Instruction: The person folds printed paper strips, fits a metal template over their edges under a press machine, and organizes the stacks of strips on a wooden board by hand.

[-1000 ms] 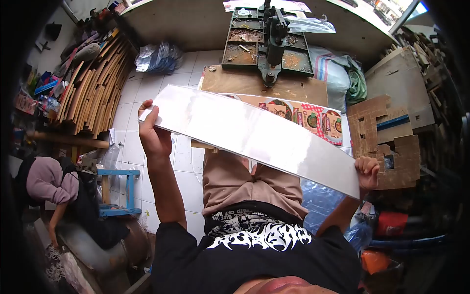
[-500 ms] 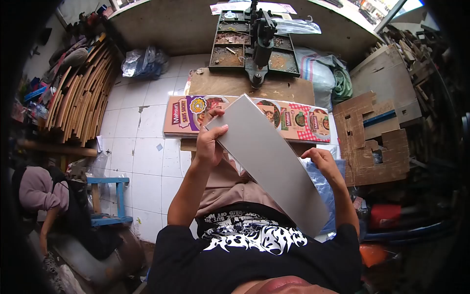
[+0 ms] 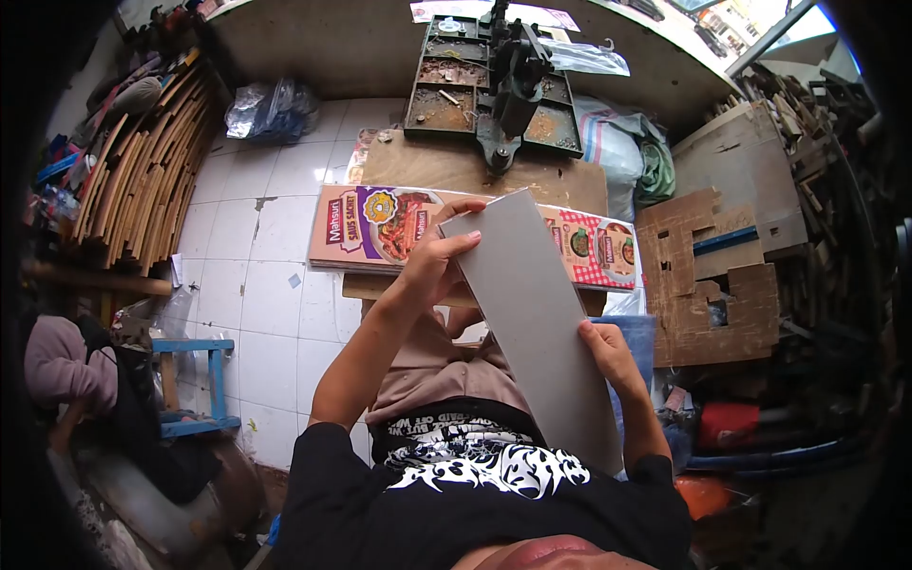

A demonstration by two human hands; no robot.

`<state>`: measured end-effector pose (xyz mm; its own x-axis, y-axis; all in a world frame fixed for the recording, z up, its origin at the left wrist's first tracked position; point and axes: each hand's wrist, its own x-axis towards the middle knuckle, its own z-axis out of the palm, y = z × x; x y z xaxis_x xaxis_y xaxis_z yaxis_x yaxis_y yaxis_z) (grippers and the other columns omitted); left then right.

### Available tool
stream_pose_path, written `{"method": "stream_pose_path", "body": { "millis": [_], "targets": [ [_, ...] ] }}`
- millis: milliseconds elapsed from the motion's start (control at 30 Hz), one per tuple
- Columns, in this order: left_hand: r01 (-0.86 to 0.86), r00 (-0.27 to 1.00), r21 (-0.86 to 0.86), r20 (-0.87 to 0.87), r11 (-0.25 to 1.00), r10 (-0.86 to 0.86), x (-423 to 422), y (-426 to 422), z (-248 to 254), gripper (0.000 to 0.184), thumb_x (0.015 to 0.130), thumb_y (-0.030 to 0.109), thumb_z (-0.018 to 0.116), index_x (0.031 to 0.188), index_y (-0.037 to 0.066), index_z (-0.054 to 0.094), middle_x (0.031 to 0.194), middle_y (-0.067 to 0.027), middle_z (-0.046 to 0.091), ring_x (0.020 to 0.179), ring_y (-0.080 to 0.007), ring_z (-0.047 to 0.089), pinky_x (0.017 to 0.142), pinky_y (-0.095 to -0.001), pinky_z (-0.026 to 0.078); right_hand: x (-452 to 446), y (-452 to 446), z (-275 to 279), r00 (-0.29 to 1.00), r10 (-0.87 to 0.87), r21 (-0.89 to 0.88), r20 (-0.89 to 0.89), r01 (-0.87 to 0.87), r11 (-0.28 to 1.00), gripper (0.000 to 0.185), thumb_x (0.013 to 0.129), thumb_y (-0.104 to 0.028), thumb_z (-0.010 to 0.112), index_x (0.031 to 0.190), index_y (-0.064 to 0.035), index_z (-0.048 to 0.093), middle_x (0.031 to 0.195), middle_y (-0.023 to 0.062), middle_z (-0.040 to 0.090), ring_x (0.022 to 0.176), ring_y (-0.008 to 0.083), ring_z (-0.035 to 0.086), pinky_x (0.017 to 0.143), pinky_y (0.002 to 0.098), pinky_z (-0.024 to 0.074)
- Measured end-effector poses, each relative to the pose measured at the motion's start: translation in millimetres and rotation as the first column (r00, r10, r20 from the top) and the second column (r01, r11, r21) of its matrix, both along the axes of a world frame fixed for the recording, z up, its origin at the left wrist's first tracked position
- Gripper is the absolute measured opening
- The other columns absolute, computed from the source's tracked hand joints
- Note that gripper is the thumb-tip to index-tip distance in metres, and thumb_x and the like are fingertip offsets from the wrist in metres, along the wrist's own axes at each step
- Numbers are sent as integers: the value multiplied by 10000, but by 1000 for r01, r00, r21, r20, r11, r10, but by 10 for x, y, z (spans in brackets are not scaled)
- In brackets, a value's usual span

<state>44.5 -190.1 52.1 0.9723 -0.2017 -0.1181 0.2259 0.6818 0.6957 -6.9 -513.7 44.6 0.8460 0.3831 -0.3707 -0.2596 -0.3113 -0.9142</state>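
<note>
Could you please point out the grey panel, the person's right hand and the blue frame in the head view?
Grey panel (image 3: 541, 318), head view: middle of its broad face.
Right hand (image 3: 614, 352), head view: middle of the hand.
Blue frame (image 3: 217, 382), head view: its blue upright post.

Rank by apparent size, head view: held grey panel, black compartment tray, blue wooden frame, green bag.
1. Grey panel and black compartment tray: too alike to rank
2. Blue wooden frame, by outline
3. Green bag

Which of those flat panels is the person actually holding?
The plain grey panel, held between left hand and right hand; the printed panels, with food pictures, lie on the wooden bench.
</note>
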Motion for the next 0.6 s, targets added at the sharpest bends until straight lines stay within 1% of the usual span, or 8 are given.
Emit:
{"method": "stream_pose_path", "body": {
  "millis": [67, 133, 167, 233, 367, 400, 467, 600],
  "targets": [
    [24, 1000, 51, -1, 998, -24, 93, 16, 60, 482, 884, 76, 602, 1340, 89, 448, 1237, -125, 531, 1128, -233, 577, 926, -393, 537, 11, 17, -27, 999, -32, 2, 5, 32, 999, 524, 1039, -400, 469, 863, 45, 682, 701, -20, 627, 605, 33, 539, 528, 203, 416],
    [59, 998, 225, 21, 973, -66, 195, 52, 65, 506, 891, 129, 634, 1356, 53, 448, 1217, -118, 561, 1081, -209, 604, 884, -365, 561, 18, 18, -47, 999, -25, -3, 49, 25, 1000, 555, 1042, -437, 438, 886, 43, 669, 724, -6, 637, 615, 42, 560, 536, 192, 417],
    [63, 997, 221, 18, 973, -68, 271, 70, 46, 506, 891, 129, 634, 1356, 53, 448, 1217, -118, 561, 1081, -209, 604, 884, -365, 561, 48, 21, -48, 999, -27, -6, 46, 28, 1000, 555, 1042, -437, 438, 886, 43, 669, 724, -6, 637, 615, 42, 560, 536, 192, 417],
    [102, 993, 342, 18, 934, -115, 414, 121, -7, 483, 914, 180, 636, 1329, 1, 465, 1162, -121, 595, 989, -186, 644, 803, -314, 588, 111, 41, -44, 995, -69, -19, 66, 70, 997, 544, 1041, -415, 456, 859, 52, 668, 675, -16, 609, 586, 37, 518, 515, 212, 398],
    [168, 983, 408, -4, 897, -182, 688, 274, -39, 456, 944, 226, 613, 1295, -34, 481, 1095, -127, 621, 882, -177, 679, 742, -301, 607, 298, 131, -41, 993, -97, -55, 62, 101, 993, 560, 1044, -423, 443, 829, 49, 653, 660, -18, 595, 580, 37, 502, 510, 218, 389],
    [166, 984, 405, -5, 899, -180, 751, 282, -56, 456, 944, 226, 613, 1295, -34, 481, 1095, -127, 621, 882, -177, 679, 742, -301, 607, 354, 141, -66, 993, -96, -57, 62, 99, 993, 565, 1045, -425, 438, 815, 47, 648, 657, -19, 592, 579, 37, 497, 509, 220, 386],
    [133, 989, 423, 8, 896, -150, 895, 303, -104, 414, 947, 186, 601, 1277, -37, 489, 1044, -128, 642, 876, -196, 686, 720, -354, 616, 477, 175, -85, 994, -93, -64, 57, 96, 993, 571, 1045, -427, 433, 801, 46, 642, 653, -20, 589, 577, 37, 493, 508, 222, 384],
    [170, 985, 473, -61, 865, -160, 1170, 366, -192, 377, 949, 189, 604, 1240, -30, 506, 1027, -121, 645, 874, -192, 684, 721, -354, 616, 720, 240, -122, 994, -98, -66, 41, 101, 993, 564, 1047, -419, 433, 800, 42, 644, 657, -20, 594, 577, 39, 494, 514, 225, 385]
  ]
}}
